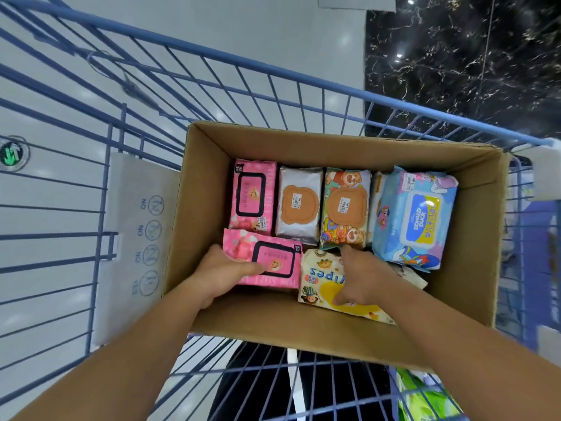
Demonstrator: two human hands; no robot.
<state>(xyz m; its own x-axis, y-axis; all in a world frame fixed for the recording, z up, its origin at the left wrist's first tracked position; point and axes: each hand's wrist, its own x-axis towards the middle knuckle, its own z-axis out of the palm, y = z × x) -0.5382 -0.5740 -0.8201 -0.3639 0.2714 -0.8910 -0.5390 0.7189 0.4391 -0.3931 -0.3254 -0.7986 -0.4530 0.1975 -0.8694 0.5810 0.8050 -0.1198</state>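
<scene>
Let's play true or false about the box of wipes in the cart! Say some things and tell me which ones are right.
1. The left hand grips a pink pack. True.
2. The cardboard box sits on the floor. False: it stands inside the blue cart.
3. The right hand holds the cream wipes pack. True.
4. The blue Donald Duck pack lies at the box's left side. False: it lies at the right side.
5. A second pink pack lies farther back in the box. True.
</scene>
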